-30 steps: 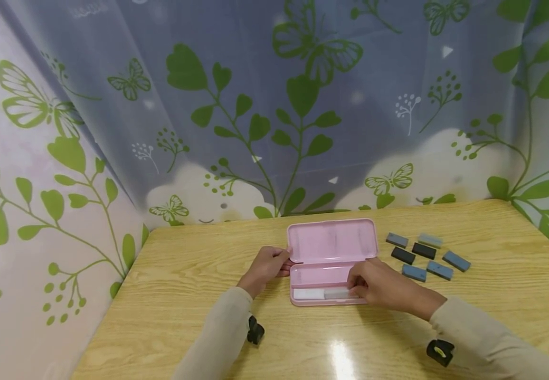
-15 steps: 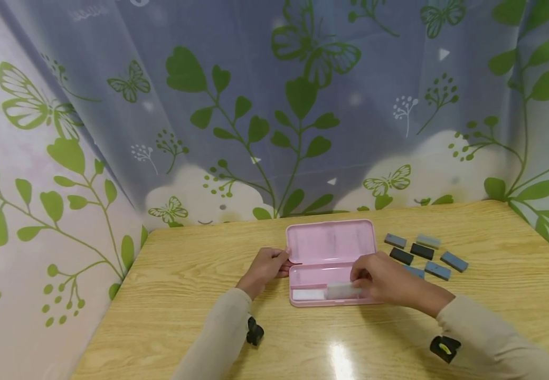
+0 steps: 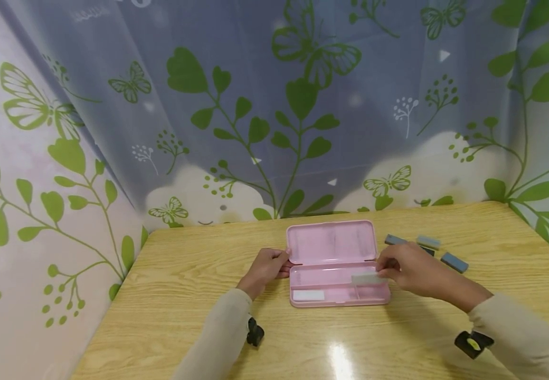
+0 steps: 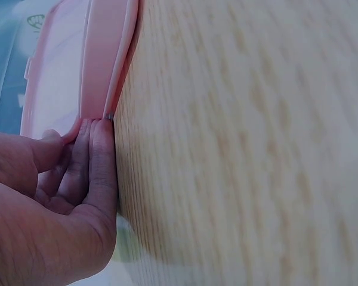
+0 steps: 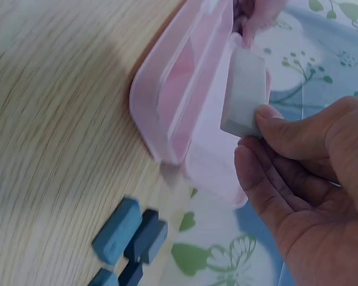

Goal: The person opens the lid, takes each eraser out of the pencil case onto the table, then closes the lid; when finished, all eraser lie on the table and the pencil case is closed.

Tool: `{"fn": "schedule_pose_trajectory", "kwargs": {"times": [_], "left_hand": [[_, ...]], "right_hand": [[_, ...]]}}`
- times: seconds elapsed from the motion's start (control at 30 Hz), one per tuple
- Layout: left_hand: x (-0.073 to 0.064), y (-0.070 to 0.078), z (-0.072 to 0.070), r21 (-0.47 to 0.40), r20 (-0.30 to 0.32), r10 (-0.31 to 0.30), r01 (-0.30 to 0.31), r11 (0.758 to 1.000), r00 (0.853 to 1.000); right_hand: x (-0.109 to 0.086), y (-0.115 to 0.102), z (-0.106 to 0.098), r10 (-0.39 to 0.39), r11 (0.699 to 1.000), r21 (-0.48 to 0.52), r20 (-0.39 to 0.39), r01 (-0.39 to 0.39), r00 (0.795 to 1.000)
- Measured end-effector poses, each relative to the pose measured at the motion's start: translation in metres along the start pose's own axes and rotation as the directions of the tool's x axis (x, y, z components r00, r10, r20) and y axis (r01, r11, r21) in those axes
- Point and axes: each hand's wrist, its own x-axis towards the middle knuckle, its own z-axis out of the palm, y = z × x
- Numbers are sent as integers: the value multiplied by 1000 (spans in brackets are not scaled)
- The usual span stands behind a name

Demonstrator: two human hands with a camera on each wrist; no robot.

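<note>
A pink pencil case (image 3: 331, 243) lies open on the table, its lid tipped back. At its left side, my left hand (image 3: 264, 268) pinches the lid's edge near the hinge, thumb on the rim and fingers behind, as the left wrist view shows. My right hand (image 3: 417, 272) pinches a pale grey-green eraser (image 5: 244, 92) by one end, between thumb and fingertips. That eraser hangs above the right part of the case. A white eraser (image 3: 309, 295) lies in the front left compartment. The front right compartments hold nothing visible.
Right of the case are several loose erasers: a blue one (image 3: 454, 262), a pale one (image 3: 428, 242), a grey one (image 3: 395, 239), and dark ones partly hidden by my right hand. A patterned curtain (image 3: 236, 105) stands behind the wooden table (image 3: 198, 248).
My right hand has lifted the pale eraser out of the case's front compartment and carried it up and to the right. The left hand has stayed at the lid.
</note>
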Motion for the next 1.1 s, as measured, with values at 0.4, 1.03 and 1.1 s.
{"fn": "schedule_pose_trajectory", "kwargs": {"times": [0.4, 1.03, 1.1], "left_hand": [[2, -3, 0, -9, 7, 9, -9, 1000, 1000], [0, -2, 0, -12, 7, 13, -13, 1000, 1000], [1, -2, -1, -11, 10, 15, -15, 1000, 1000]], "right_hand": [[-24, 28, -13, 60, 998, -37, 0, -60, 998], [-63, 72, -10, 87, 992, -91, -32, -90, 996], [-64, 75, -9, 81, 992, -90, -34, -84, 996]]}}
